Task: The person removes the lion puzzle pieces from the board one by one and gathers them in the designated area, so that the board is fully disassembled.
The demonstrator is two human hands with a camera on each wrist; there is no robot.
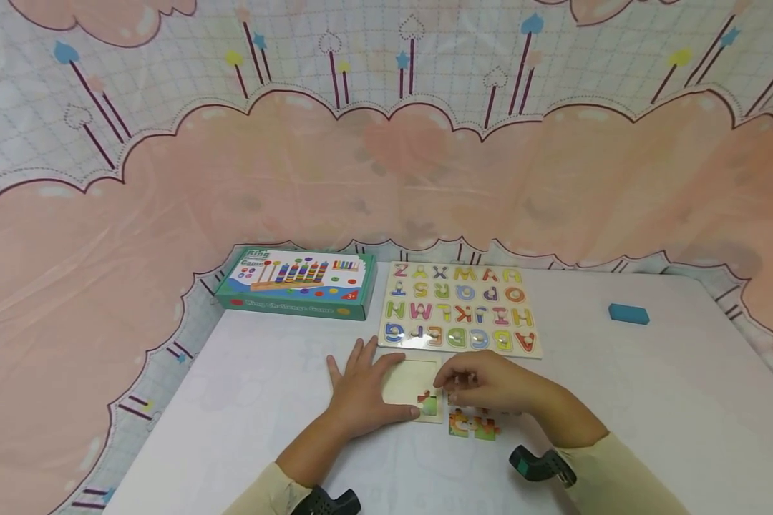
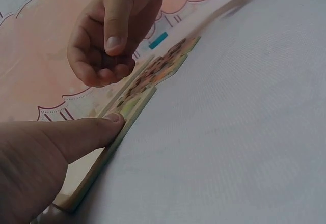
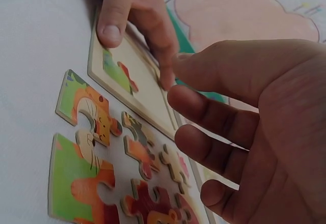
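A small wooden puzzle tray [image 1: 401,386] lies on the table, with one green and orange puzzle piece [image 1: 429,405] in its near right corner. My left hand [image 1: 357,400] is spread at the tray's left side; in the left wrist view its thumb [image 2: 109,124] presses on the near rim. Over the tray's right edge hovers my right hand [image 1: 492,383], fingers loosely bent, with nothing visible between them in the right wrist view. Beneath it lie several loose puzzle pieces [image 3: 76,183] with animal pictures, some partly hidden by the hand in the head view.
Behind the tray lies an alphabet board [image 1: 383,336] with coloured letters. A green ring game box [image 1: 296,309] is at the back left. Far to the right sits a blue block [image 1: 628,314]. A patterned curtain [image 1: 386,179] hangs behind the white table [image 1: 650,415].
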